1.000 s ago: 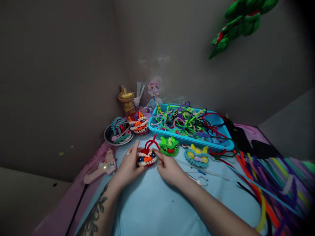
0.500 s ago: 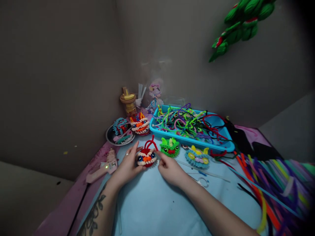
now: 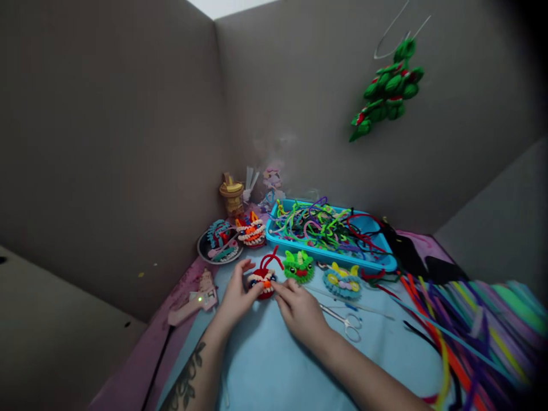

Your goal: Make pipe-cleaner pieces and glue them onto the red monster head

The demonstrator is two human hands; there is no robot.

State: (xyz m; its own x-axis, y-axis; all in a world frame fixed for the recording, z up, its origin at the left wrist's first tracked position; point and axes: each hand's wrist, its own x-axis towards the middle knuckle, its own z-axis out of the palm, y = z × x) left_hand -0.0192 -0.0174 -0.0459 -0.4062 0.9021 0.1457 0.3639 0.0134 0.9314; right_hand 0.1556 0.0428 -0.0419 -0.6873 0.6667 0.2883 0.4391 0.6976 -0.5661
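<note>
Pink cover (image 3: 132,374): far left, showing beyond the edge of the blue cloth (image 3: 274,371).

Glue gun (image 3: 188,311): pink, lying at the left edge of the cloth, small green light lit.

Bowl (image 3: 204,248): round, holding a blue-and-red piece (image 3: 219,233) among smaller items too indistinct to list.

Cup (image 3: 232,201): brown, yellow on the lid, upright behind the bowl.

Left hand (image 3: 236,294): curved about the left side of the red head (image 3: 262,281) and holding it, thumb on the front, fingers at the upper left.

Orange head (image 3: 252,232): orange and cream, right of the bowl, beyond the left hand.

Red head: red with cream trim, face to the viewer, between the two hands over the cloth; whether it rests there cannot be told.

Right hand (image 3: 299,311): fingers drawn together, tips at the red head's right front edge; whether they pinch any part cannot be told.

Green head (image 3: 299,266): beyond the right hand, in front of the tray (image 3: 325,248).

Tray: blue, heaped with tangled coloured stems (image 3: 317,225).

Blue head (image 3: 342,282): yellow ears, right of the green head.

Scissors (image 3: 349,325): just right of the right hand, on the cloth.

Green piece (image 3: 389,88): red touches, hung high on the wall (image 3: 299,85).

Bundle (image 3: 492,331): long multicoloured stems, far right.
</note>
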